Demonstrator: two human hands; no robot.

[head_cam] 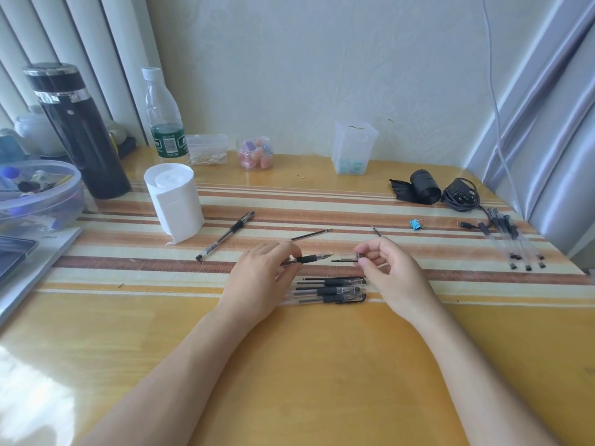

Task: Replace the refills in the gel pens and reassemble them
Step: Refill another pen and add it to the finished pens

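Yellow wood with a glossy finish makes up the table (306, 365), and a striped mat (450, 246) runs across the middle of the frame. At the centre, the left hand (260, 278) grips a pen (314, 258) by its barrel, fingers curled round it. The pen's black rubber grip and bare tip stick out toward the right.

Just right of that tip, and not touching it, the right hand (386, 268) pinches a clear cap (349, 257) between thumb and forefinger. Its black clip points back toward the pen.

Directly below the hands in the frame, between the two wrists, a row of capped pens (331, 289) lies side by side with the caps to the right. Above the hands a loose refill (311, 235) lies slanted on the mat. To its left a single pen (225, 235) lies diagonally.

A bunch of clear-barrelled pens (512, 239) lies at the right end of the mat, with a blue binder clip (416, 224) to its left. A white paper roll (175, 201) and a black flask (80, 130) stand at the upper left.
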